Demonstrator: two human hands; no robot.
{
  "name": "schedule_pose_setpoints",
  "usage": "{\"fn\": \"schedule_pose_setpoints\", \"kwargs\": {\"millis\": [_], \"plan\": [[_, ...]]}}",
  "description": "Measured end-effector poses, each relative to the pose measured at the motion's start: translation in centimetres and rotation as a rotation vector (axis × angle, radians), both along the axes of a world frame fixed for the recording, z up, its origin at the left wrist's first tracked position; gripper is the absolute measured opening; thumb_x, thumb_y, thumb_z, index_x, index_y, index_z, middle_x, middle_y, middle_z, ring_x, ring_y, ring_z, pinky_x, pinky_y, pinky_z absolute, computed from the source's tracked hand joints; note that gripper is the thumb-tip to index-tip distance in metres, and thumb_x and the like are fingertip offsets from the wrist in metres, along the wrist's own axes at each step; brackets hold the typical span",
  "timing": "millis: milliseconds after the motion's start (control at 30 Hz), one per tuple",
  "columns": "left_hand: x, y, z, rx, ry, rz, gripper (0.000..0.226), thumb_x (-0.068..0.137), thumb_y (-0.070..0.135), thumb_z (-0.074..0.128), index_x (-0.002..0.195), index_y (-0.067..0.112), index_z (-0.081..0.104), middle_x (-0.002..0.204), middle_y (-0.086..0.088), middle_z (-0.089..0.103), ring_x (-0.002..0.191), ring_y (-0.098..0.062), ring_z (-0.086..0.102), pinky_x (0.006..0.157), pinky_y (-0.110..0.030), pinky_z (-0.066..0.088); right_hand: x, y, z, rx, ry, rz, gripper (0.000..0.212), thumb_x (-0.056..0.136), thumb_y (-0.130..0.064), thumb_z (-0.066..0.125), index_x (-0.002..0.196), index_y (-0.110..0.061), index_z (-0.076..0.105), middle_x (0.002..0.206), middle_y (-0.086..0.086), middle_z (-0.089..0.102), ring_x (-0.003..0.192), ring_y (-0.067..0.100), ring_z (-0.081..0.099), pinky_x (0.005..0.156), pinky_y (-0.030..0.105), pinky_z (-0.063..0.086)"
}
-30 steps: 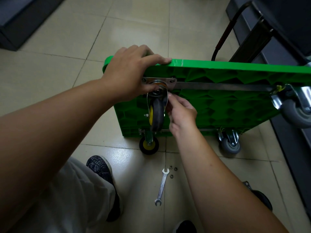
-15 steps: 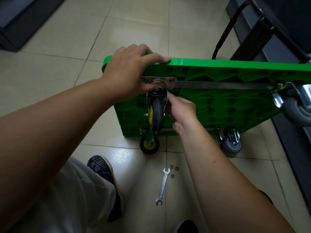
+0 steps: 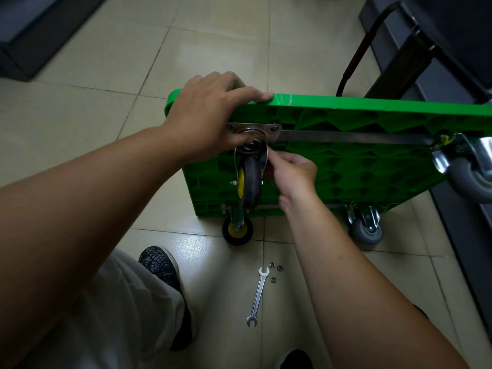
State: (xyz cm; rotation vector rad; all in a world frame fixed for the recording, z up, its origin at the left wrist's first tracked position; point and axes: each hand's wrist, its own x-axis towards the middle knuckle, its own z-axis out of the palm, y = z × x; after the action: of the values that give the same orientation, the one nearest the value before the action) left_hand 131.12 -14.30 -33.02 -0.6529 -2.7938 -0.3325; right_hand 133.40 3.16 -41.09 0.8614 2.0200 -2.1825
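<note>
Green cart (image 3: 372, 166) could topple if the left hand (image 3: 210, 115) gripping its rim slips while the right hand (image 3: 292, 174) pinches a hidden small part.

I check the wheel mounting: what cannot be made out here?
Head view:
What the right hand pinches beside the black, yellow-hubbed caster wheel: its fingers hide it.
Silver mounting plate's left end: under the left hand gripping the green plastic platform.
Grey caster wheel: cut by the right edge.
Small dark rings on the floor: too small.
</note>
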Motion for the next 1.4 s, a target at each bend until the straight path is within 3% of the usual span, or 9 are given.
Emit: {"fn": "schedule_pose_setpoints", "kwargs": {"millis": [167, 400, 533, 633, 700, 767, 867, 1033, 1400], "plan": [[0.1, 0.1, 0.2, -0.006, -0.017, 0.005, 0.071, 0.078, 0.059, 0.057, 0.146, 0.041, 0.048, 0.127, -0.007, 0.059, 0.108, -0.030, 0.053, 0.087, -0.041, 0.035, 0.2, -0.1, -0.3, 0.057, 0.091, -0.014, 0.018, 0.081, -0.011, 0.084, 0.090, -0.006, 0.068, 0.083, 0.007, 0.077, 0.079, 0.017, 0.075, 0.077, 0.031, 0.062], [0.1, -0.4, -0.3, -0.029, 0.018, -0.032, 0.070, 0.083, 0.055, 0.059, 0.150, 0.041, 0.045, 0.127, -0.007, 0.059, 0.107, -0.030, 0.054, 0.086, -0.041, 0.036, 1.8, 3.2, -5.5, 0.249, 0.215, 0.099, 0.017, 0.083, -0.002, 0.079, 0.092, -0.010, 0.068, 0.083, 0.003, 0.071, 0.067, -0.003, 0.066, 0.067, 0.012, 0.052], [0.3, -0.9, -0.7, -0.073, 0.050, -0.048, 0.070, 0.088, 0.057, 0.052, 0.154, 0.040, 0.038, 0.132, -0.006, 0.057, 0.112, -0.030, 0.052, 0.089, -0.040, 0.035, 3.8, 5.9, -12.3, 0.405, 0.049, 0.173, 0.019, 0.081, -0.001, 0.081, 0.087, -0.012, 0.067, 0.075, 0.006, 0.068, 0.060, -0.001, 0.062, 0.064, 0.012, 0.050], [0.4, -1.1, -0.9, -0.102, 0.065, -0.055, 0.070, 0.090, 0.054, 0.054, 0.156, 0.040, 0.034, 0.137, -0.005, 0.054, 0.117, -0.029, 0.051, 0.090, -0.040, 0.035, 5.8, 7.9, -17.1, 0.540, -0.176, 0.251, 0.016, 0.082, -0.003, 0.078, 0.087, -0.014, 0.067, 0.078, 0.005, 0.068, 0.068, 0.014, 0.062, 0.066, 0.023, 0.053], [0.4, -1.2, -1.1, -0.122, 0.075, -0.045, 0.071, 0.092, 0.050, 0.058, 0.157, 0.040, 0.032, 0.140, -0.004, 0.052, 0.119, -0.029, 0.050, 0.092, -0.040, 0.035, 7.3, 9.3, -19.6, 0.621, -0.309, 0.259, 0.009, 0.083, -0.007, 0.076, 0.084, -0.012, 0.069, 0.080, 0.004, 0.068, 0.073, 0.020, 0.063, 0.066, 0.022, 0.048], [0.4, -1.3, -1.2, -0.141, 0.089, -0.042, 0.070, 0.094, 0.050, 0.056, 0.158, 0.040, 0.030, 0.143, -0.005, 0.051, 0.121, -0.029, 0.049, 0.093, -0.041, 0.035, 8.8, 10.7, -21.7, 0.694, -0.409, 0.285, 0.003, 0.082, -0.010, 0.075, 0.083, -0.013, 0.072, 0.083, 0.006, 0.071, 0.082, 0.027, 0.066, 0.075, 0.029, 0.051], [0.3, -1.3, -1.2, -0.144, 0.097, -0.037, 0.070, 0.093, 0.049, 0.056, 0.158, 0.038, 0.031, 0.143, -0.006, 0.051, 0.122, -0.031, 0.049, 0.093, -0.042, 0.035, 10.8, 12.2, -24.2, 0.764, -0.546, 0.328, 0.004, 0.083, -0.013, 0.077, 0.084, -0.010, 0.074, 0.083, 0.010, 0.070, 0.077, 0.026, 0.061, 0.076, 0.031, 0.049], [0.1, -1.0, -1.3, -0.142, 0.112, -0.027, 0.067, 0.094, 0.049, 0.056, 0.156, 0.038, 0.034, 0.141, -0.006, 0.053, 0.121, -0.031, 0.050, 0.091, -0.042, 0.037, 13.5, 13.4, -27.5, 0.727, -0.632, 0.354, 0.015, 0.079, -0.017, 0.083, 0.078, -0.017, 0.068, 0.086, 0.008, 0.070, 0.080, 0.028, 0.063, 0.076, 0.037, 0.054], [0.0, -0.9, -1.5, -0.135, 0.145, -0.020, 0.063, 0.096, 0.053, 0.054, 0.155, 0.036, 0.037, 0.141, -0.005, 0.054, 0.123, -0.031, 0.051, 0.091, -0.043, 0.037, 15.0, 13.0, -28.9, 0.742, -0.631, 0.345, 0.026, 0.077, -0.018, 0.083, 0.078, -0.016, 0.057, 0.081, 0.008, 0.064, 0.075, 0.031, 0.060, 0.067, 0.034, 0.047]]}}
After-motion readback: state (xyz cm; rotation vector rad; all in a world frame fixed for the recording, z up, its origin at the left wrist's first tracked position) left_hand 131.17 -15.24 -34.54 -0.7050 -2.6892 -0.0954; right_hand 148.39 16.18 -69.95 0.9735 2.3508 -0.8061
